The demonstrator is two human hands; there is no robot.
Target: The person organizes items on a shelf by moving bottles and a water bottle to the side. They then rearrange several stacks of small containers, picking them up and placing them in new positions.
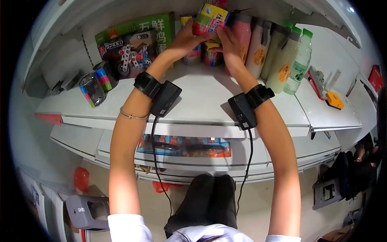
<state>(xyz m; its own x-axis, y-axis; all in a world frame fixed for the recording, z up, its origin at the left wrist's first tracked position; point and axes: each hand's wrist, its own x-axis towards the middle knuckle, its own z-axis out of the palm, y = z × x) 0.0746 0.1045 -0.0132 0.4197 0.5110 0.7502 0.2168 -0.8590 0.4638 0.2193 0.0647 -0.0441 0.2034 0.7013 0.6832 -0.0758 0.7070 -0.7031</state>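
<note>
On the upper shelf, a small colourful tub (211,19), yellow and pink with large printed characters, is held tilted between my two hands. My left hand (186,41) grips its left side, and my right hand (231,47) has its fingers on the lower right side. Beneath the tub stand similar colourful containers (212,55), partly covered by my hands. A pink bottle (242,34) stands close behind my right hand. Left of my left hand is a boxed motorcycle model kit (131,54) in front of a green box (164,26).
Several tumblers (258,50) and a clear green-capped bottle (299,64) stand on the right. A yellow and red tool (333,99) lies further right, small dark packs (93,89) on the left. A blue-red package (185,146) sits on the lower shelf. Grey stools (86,209) stand below.
</note>
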